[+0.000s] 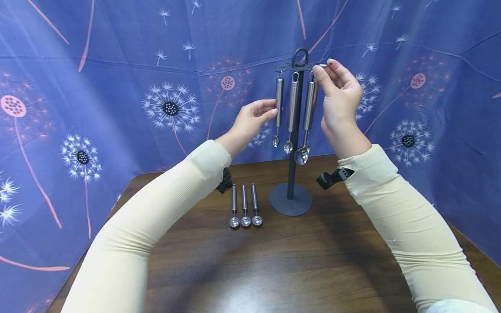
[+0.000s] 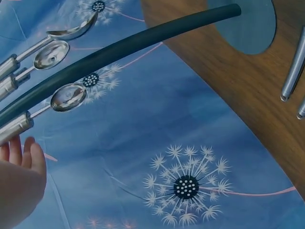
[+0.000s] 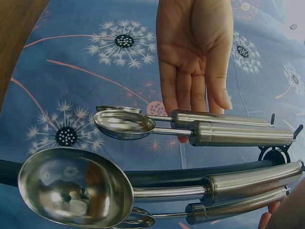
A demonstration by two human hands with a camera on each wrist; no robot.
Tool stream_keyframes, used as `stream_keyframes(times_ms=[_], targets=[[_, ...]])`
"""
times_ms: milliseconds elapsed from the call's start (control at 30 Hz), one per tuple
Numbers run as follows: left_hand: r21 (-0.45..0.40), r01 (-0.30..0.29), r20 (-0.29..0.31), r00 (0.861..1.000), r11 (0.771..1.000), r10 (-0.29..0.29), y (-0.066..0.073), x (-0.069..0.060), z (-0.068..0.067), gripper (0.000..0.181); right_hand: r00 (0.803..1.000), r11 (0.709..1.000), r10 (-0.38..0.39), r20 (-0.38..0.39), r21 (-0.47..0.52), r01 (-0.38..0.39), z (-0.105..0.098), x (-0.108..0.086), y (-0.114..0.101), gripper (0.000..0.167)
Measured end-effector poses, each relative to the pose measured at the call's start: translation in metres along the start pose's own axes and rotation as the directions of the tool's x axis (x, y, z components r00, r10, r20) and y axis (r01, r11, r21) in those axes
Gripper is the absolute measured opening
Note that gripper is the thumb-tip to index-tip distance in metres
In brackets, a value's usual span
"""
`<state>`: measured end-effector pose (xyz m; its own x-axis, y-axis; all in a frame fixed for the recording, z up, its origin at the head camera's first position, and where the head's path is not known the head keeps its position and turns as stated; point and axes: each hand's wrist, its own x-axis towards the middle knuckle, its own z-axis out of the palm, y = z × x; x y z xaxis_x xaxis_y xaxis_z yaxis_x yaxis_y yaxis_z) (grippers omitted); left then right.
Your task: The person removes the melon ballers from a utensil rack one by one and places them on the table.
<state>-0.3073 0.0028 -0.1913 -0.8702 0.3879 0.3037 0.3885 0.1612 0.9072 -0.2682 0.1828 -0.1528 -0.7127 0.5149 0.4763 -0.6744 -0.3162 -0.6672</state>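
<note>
Several steel scoops hang from a black hook stand. My left hand touches the handle of the leftmost scoop, its fingers fairly straight; in the right wrist view they reach behind the handle. The middle scoop has a small bowl. A wider-bowled large scoop hangs on the right side, close to my right hand. That hand pinches a hook at the stand's top between thumb and fingers. The left wrist view shows oval bowls, among them a near bowl beside the pole.
Three small steel scoops lie side by side on the brown wooden table, left of the stand's round base. A blue dandelion-print cloth hangs behind. Each wrist wears a black camera mount.
</note>
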Motion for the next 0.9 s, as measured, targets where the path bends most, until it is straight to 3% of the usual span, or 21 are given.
stream_keyframes(times_ms=[300,900], targets=[[-0.125,0.009,0.013,1.000,0.992,-0.008,-0.005,0.005,0.005,0.038,1.000,1.000,0.005,-0.007,0.009,-0.004,-0.001,-0.001,0.000,0.039],[-0.101,-0.017,-0.025,1.000,0.995,0.014,-0.005,0.000,-0.005,0.036,1.000,1.000,0.015,-0.010,0.015,-0.015,0.001,-0.003,0.001,0.041]])
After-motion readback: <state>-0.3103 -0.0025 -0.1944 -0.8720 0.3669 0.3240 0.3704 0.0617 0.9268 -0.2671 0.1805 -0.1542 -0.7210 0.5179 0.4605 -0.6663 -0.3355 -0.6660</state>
